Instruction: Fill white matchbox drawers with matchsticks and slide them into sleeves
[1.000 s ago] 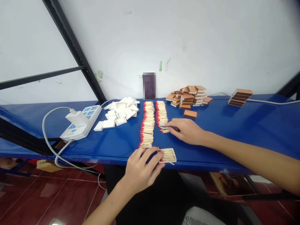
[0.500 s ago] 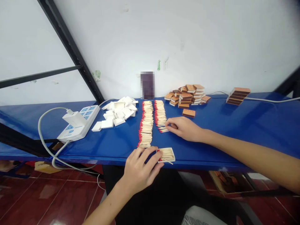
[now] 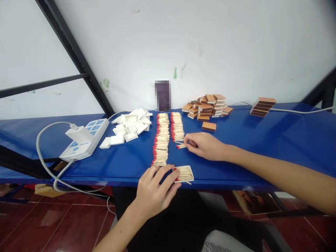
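My left hand [image 3: 156, 187] grips the left end of a white matchbox tray [image 3: 192, 172] at the table's front edge. Inside the tray lie matches [image 3: 185, 173] with red heads to the left; one sticks out over the near rim. My right hand [image 3: 203, 145] pinches the plain ends of a few matches [image 3: 181, 146] just below the shorter right-hand row of matches [image 3: 177, 126]. A longer row of matches [image 3: 161, 140] runs beside it on the left, heads also to the left.
White empty trays [image 3: 131, 126] are heaped at left, near a power strip [image 3: 86, 140] with a plug and cable. Brown matchbox sleeves [image 3: 206, 108] are piled at back right, one sleeve [image 3: 209, 126] in front. Farther right stands a stack of matchboxes [image 3: 263, 106]. A blurred dark rectangle [image 3: 162, 96] is against the wall.
My right hand has drawn the pinched matches slightly down, away from the right-hand row. The left hand keeps its hold on the tray. The whole view has shifted slightly.
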Available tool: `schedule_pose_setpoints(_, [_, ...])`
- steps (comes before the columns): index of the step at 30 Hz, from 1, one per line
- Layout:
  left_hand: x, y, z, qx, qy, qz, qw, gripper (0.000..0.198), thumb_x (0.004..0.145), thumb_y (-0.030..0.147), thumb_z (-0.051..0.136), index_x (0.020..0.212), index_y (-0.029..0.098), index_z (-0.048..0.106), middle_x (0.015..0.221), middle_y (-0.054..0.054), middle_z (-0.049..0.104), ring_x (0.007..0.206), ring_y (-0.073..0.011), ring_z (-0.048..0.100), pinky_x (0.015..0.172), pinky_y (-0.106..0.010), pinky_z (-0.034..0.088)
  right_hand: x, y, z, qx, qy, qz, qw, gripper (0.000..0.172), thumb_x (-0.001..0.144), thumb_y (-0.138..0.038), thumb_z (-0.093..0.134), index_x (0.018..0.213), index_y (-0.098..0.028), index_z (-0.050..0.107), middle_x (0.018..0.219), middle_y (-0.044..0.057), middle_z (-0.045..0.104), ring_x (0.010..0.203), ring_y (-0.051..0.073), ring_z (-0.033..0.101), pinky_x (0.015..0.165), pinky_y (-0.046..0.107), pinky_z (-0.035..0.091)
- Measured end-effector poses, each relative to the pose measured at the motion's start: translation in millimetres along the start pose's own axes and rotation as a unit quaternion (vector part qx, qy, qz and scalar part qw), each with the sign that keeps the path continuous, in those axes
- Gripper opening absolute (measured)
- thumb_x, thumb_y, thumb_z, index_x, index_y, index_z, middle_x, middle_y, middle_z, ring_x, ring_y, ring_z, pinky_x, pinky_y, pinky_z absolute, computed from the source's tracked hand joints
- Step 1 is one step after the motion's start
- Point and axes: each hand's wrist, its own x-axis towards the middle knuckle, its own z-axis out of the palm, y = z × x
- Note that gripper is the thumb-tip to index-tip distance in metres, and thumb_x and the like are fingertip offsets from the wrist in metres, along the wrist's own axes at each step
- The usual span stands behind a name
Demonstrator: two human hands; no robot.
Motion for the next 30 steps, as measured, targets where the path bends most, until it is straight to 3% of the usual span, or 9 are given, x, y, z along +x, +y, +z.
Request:
schedule_pose_setpoints(6, [0.0,0.0,-0.5,0.000,-0.003,-0.002,1.000,0.025,0.091,0.024,0.064,0.116,0.018,0.064,0.114,-0.009,0.069,0.089,-0.0232,0.059,0.076,-0.037,0.050,-1.6,3.2,2.1,-0.004,0.033,-0.016,0.999,0.021,0.092,-0.023,0.049,0.108,-0.019,0.063,0.081,0.002,0.063,0.069,0.015,0.053,0.065,0.026,0.034])
schedule_pose_setpoints(10, [-0.3,-0.2,-0.2,-0.005,-0.007,-0.007,1.000,0.026,0.091,0.024,0.064,0.116,0.017,0.063,0.114,-0.009,0.069,0.089,-0.0234,0.059,0.076,-0.037,0.050,-2.5,1.5,1.8,-0.015,0.023,-0.032,0.999,0.028,0.096,-0.029,0.049,0.114,-0.023,0.069,0.089,0.004,0.064,0.078,0.017,0.058,0.069,0.027,0.037])
schedule_pose_setpoints(16, [-0.6,-0.2,0.4,-0.005,-0.001,-0.006,1.000,0.028,0.091,0.024,0.064,0.118,0.017,0.062,0.113,-0.009,0.070,0.089,-0.0232,0.059,0.077,-0.037,0.050,-2.5,0.1,0.9,-0.021,0.002,-0.037,0.999,0.028,0.098,-0.031,0.049,0.112,-0.028,0.073,0.088,0.003,0.063,0.079,0.016,0.059,0.068,0.027,0.039])
schedule_pose_setpoints(25, [-0.3,-0.3,0.5,0.004,-0.002,-0.004,1.000,0.028,0.093,0.025,0.062,0.119,0.017,0.061,0.114,-0.009,0.069,0.088,-0.0227,0.058,0.076,-0.036,0.050,-1.3,-1.5,-6.0,-0.020,-0.040,-0.051,0.998,0.025,0.099,-0.029,0.046,0.105,-0.020,0.069,0.097,0.006,0.068,0.084,0.019,0.062,0.070,0.029,0.042])
schedule_pose_setpoints(30, [-0.1,1.0,-1.7,0.016,-0.012,0.000,1.000,0.019,0.092,0.023,0.062,0.110,0.021,0.063,0.114,-0.008,0.068,0.085,-0.0226,0.055,0.073,-0.036,0.049,-2.3,-2.0,-6.4,-0.008,-0.043,-0.053,0.998,0.019,0.096,-0.024,0.047,0.100,-0.019,0.065,0.095,0.006,0.069,0.079,0.018,0.061,0.069,0.030,0.039])
